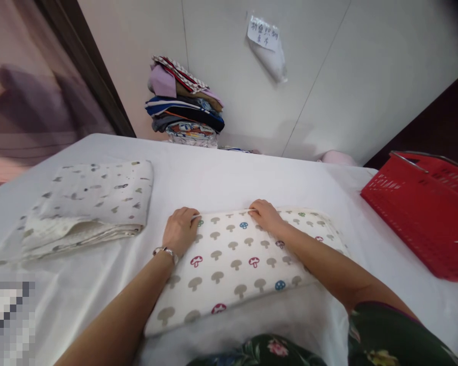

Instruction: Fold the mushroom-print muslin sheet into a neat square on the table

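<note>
Fingers (188,213) on mushroom cloth (227,264) — long axis approx. L/R, caps (236,263) away.

Dark green floral sleeve (391,333), purple-edged hem (395,308), bare forearms (114,302), silvery band (168,251) around left wrist (174,247)

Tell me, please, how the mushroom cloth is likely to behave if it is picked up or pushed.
The mushroom cloth would probably sag, since it looks like soft fabric. It is likely light for its size, looking thin for its breadth. It seems unlikely to roll or tip, as it lies flat on the table.
</note>
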The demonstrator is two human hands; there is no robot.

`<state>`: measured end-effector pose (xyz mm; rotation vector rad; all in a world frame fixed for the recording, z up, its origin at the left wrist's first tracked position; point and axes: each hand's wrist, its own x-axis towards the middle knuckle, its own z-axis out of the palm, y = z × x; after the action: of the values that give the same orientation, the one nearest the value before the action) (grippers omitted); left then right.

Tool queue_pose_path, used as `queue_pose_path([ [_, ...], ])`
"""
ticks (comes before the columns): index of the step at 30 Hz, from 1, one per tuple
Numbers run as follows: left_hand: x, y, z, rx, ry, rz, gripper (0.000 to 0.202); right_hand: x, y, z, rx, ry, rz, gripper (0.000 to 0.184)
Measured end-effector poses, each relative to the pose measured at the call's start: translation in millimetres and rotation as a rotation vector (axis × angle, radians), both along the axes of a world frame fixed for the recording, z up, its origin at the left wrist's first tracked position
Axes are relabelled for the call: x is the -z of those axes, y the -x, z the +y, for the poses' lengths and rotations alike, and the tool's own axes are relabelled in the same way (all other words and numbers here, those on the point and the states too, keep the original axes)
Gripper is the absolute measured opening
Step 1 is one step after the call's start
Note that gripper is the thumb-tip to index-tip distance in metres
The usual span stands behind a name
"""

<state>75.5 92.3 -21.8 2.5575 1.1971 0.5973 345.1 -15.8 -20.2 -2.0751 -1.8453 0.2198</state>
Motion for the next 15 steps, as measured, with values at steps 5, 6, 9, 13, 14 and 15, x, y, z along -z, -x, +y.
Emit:
queue_pose_path([
  [5, -0.9, -1, 0, 0.012, -0.034, 0.092, 0.035, -7.0, -6, 2, -0.027, 0.101, -0.042, 0.026],
  [6, -2.1, -2, 0, 0.018, -0.046, 0.124, 0.035, -9.2, -6, 2, -0.038, 0.111, -0.046, 0.026],
  [9, -6.0, -3, -2, 0.037, -0.116, 0.184, 0.035, -14.4, -7, 0, -0.069, 0.112, -0.056, 0.023],
  [13, -8.6, -2, -2, 0.075, -0.206, 0.166, 0.034, -14.6, -6, -4, -0.104, 0.038, -0.08, 0.018],
  [14, -8.9, -2, -2, 0.083, -0.21, 0.158, 0.034, -13.6, -5, -4, -0.105, 0.016, -0.082, 0.016],
  [15, -9.3, -2, -2, 0.088, -0.21, 0.152, 0.033, -12.5, -5, -4, -0.104, -0.003, -0.083, 0.015],
])
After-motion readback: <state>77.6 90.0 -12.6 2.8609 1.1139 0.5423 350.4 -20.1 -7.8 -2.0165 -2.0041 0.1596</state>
